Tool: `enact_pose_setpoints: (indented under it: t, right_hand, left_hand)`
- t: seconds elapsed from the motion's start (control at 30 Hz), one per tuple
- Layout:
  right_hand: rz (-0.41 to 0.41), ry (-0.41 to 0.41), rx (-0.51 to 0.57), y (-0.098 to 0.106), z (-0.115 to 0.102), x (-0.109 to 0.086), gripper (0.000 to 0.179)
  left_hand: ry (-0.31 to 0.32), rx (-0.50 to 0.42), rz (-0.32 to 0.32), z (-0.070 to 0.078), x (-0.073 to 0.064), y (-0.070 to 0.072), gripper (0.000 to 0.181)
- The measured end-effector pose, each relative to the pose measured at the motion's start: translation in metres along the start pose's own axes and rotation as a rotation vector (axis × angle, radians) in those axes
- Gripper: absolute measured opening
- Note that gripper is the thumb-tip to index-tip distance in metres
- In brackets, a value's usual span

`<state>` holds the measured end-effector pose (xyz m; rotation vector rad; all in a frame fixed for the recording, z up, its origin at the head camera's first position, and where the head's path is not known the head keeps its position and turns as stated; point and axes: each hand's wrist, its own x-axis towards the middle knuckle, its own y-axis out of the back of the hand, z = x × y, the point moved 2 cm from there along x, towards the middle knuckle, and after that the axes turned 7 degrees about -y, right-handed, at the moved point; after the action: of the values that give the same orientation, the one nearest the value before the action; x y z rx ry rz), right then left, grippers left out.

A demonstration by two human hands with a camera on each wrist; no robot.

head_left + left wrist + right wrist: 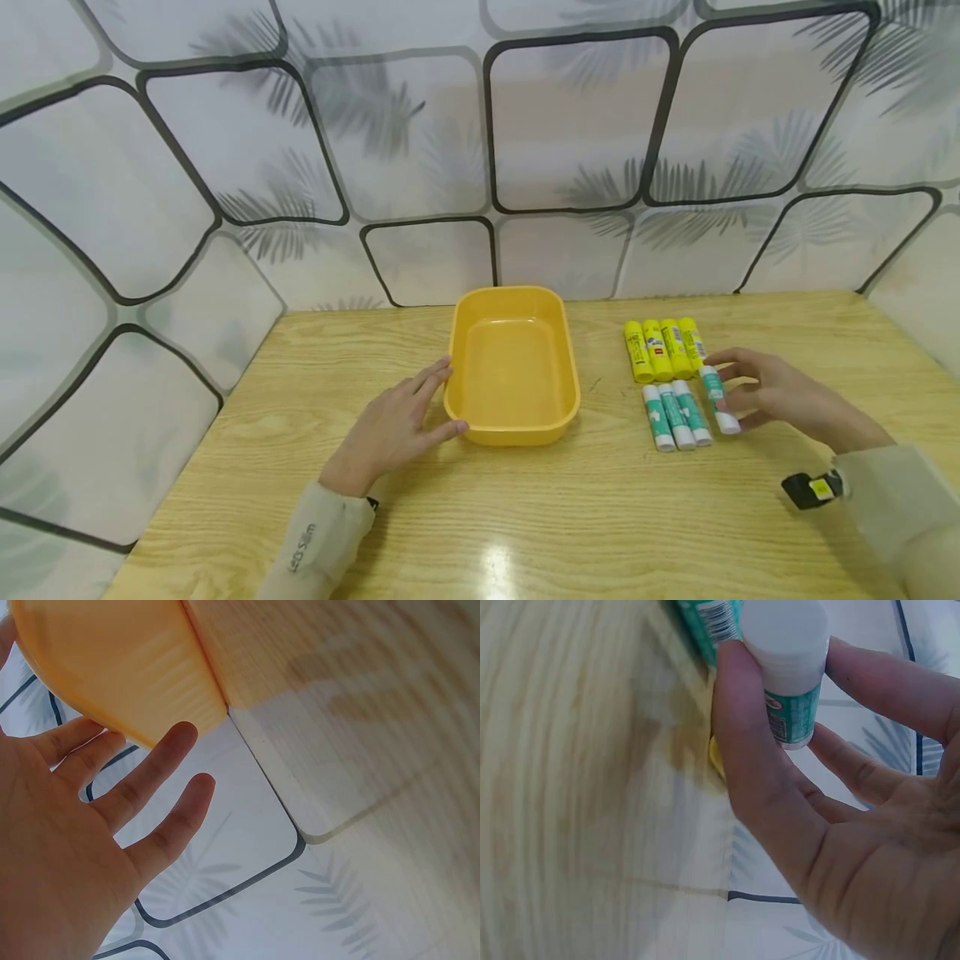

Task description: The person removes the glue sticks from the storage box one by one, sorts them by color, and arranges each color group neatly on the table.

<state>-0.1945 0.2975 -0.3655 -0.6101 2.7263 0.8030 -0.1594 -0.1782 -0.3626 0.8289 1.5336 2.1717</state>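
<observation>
My right hand (780, 396) pinches a white-capped teal glue stick (717, 398) between thumb and fingers, at the right end of a row. In the right wrist view, the thumb presses against this glue stick's side (793, 705) below its white end. Beside it lie three more teal glue sticks (677, 415). Just behind them is a row of several yellow glue sticks (662, 350), side by side. My left hand (397, 425) rests at the left rim of a yellow plastic basin (512, 375), its fingers spread and nearly straight, thumb by the near corner.
Everything rests on a light wood-grain table (420, 517). Behind the table stands a pale wall (420, 158) with dark outlined shapes and leaf prints, close to the basin's far end. A black device (812, 490) is strapped at the right wrist.
</observation>
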Motion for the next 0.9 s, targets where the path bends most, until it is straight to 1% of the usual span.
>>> enact_pose_setpoints:
  t: [0.23, 0.37, 0.5, 0.6, 0.77, 0.9]
  right_hand:
    - [-0.017, -0.025, -0.047, -0.0037, 0.0049, -0.0004, 0.064]
    - [-0.010, -0.037, -0.095, -0.0055, 0.0058, 0.0018, 0.063]
    - [0.003, -0.049, -0.150, -0.0071, 0.0043, 0.0036, 0.063]
    - [0.016, -0.056, -0.171, -0.0079, 0.0034, 0.0033, 0.062]
    - [0.018, -0.057, -0.158, -0.0086, 0.0048, 0.0018, 0.063]
    - [0.020, -0.045, -0.105, -0.0061, 0.0068, -0.0012, 0.060]
  left_hand:
    - [0.004, 0.000, -0.003, -0.0003, -0.0020, 0.0009, 0.083]
    - [0.000, -0.001, 0.005, -0.0006, -0.0028, 0.0003, 0.082]
    - [0.009, -0.004, 0.007, -0.0006, -0.0045, -0.0002, 0.081]
    - [0.008, -0.006, 0.009, -0.0002, -0.0040, -0.0009, 0.081]
    - [-0.002, -0.012, 0.009, 0.0009, -0.0023, -0.0018, 0.081]
    - [-0.003, -0.018, -0.003, 0.0019, -0.0015, -0.0024, 0.081]
